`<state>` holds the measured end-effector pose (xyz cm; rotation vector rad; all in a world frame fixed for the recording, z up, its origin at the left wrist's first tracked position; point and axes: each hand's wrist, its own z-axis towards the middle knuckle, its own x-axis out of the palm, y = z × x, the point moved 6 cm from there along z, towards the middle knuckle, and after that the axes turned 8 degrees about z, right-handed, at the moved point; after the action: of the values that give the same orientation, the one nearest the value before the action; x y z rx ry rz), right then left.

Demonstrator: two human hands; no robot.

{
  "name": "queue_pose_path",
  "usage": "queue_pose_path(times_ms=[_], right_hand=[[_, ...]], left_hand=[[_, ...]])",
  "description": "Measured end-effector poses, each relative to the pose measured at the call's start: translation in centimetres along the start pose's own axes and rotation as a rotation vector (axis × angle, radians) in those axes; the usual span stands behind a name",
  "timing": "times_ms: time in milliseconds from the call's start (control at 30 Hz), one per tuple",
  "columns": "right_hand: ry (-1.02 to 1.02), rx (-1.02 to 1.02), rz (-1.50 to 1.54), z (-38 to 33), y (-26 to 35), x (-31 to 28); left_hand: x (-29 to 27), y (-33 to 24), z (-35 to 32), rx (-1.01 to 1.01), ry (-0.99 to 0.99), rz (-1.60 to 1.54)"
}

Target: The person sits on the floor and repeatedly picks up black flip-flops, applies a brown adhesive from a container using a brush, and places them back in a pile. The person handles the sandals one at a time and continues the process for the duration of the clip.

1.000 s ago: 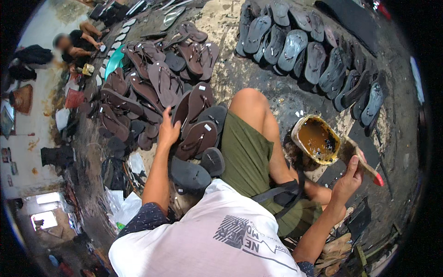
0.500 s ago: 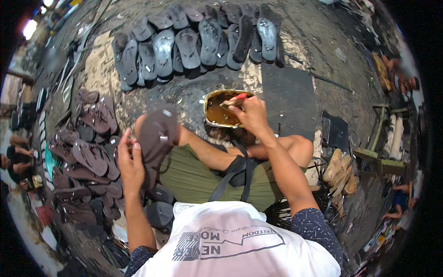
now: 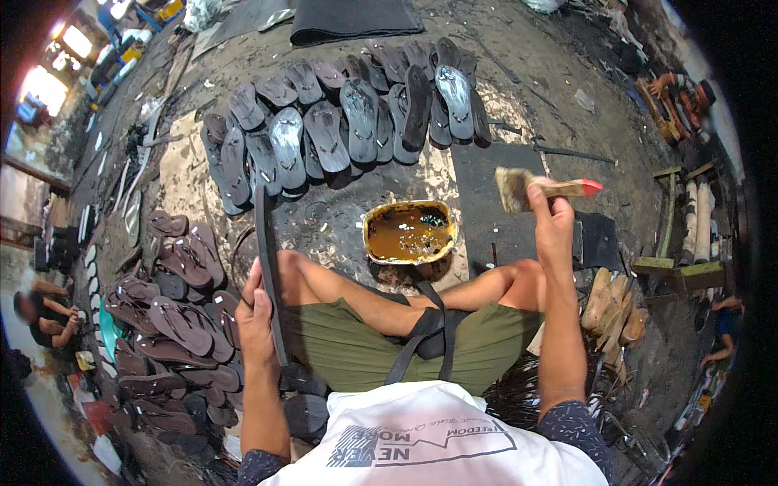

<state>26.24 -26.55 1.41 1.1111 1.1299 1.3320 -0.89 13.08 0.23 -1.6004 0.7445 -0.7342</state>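
Observation:
My left hand (image 3: 256, 328) grips a dark flip-flop (image 3: 266, 267), held upright so that its thin edge faces me. Off to the right, my right hand (image 3: 554, 235) is closed around a wide paintbrush (image 3: 512, 192) with pale, worn bristles and a red-tipped handle. Between my hands, on the ground past my crossed legs, stands a yellowish tub (image 3: 368, 236) with brown liquid in it. Glossy-topped dark flip-flops (image 3: 327, 134) lie in overlapping rows beyond the tub. Beside my left arm is a heap of brown flip-flops (image 3: 180, 326).
A flat black sheet (image 3: 498, 186) lies right of the tub. Wooden foot-shaped blocks (image 3: 608, 300) sit by my right knee, near a wooden frame (image 3: 677, 271). Other people are at the far left (image 3: 53, 312) and far right (image 3: 685, 97). A folded black sheet (image 3: 356, 20) lies at the back.
My right hand has lifted the brush out of the tub and swung it right. My left hand has turned the flip-flop from sole-face toward view to edge-on. The view has tilted up.

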Motion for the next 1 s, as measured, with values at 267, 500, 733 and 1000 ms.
queue_pose_path(times_ms=[267, 500, 733, 1000], right_hand=[[0.281, -0.291, 0.081, -5.1, 4.1, 17.2], [0.366, -0.203, 0.103, -8.8, 4.2, 15.5], [0.241, -0.009, 0.271, -3.9, 3.2, 13.9], [0.290, -0.564, 0.053, -2.1, 7.7, 14.0]], left_hand=[[14.3, 4.4, -1.8, -0.293, 0.453, -0.803], [14.0, 6.4, -2.1, -0.435, 0.395, -1.034], [12.3, 7.2, -2.3, -0.290, 0.425, -0.766], [13.0, 6.0, -2.1, -0.314, 0.500, -0.773]])
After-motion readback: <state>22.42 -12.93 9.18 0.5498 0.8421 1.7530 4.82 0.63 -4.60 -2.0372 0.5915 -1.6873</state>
